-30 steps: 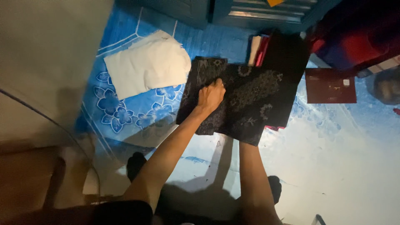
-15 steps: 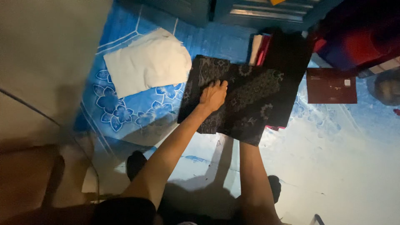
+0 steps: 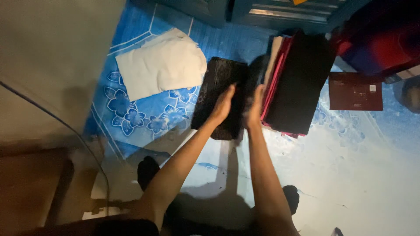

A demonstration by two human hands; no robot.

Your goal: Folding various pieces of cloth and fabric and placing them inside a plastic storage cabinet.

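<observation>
A dark patterned cloth [image 3: 215,94] lies folded into a narrow strip on the blue flowered floor mat [image 3: 144,116]. My left hand [image 3: 223,106] rests flat on it with fingers stretched out. My right hand [image 3: 254,107] is at the strip's right edge, fingers extended, pressing against the fold. Just right of my hands sits a stack of folded dark and red cloths [image 3: 297,83].
A folded white cloth [image 3: 159,65] lies to the left on the mat. A dark red flat booklet [image 3: 355,91] lies at the right. Dark cabinet fronts [image 3: 271,13] run along the top, red and blue bundles [image 3: 385,39] fill the top right. A pale wall [image 3: 48,65] stands left.
The wide dark cloth has been folded over to the left into a narrow strip, uncovering the stack beside it. My right hand came out from under the cloth to its right edge.
</observation>
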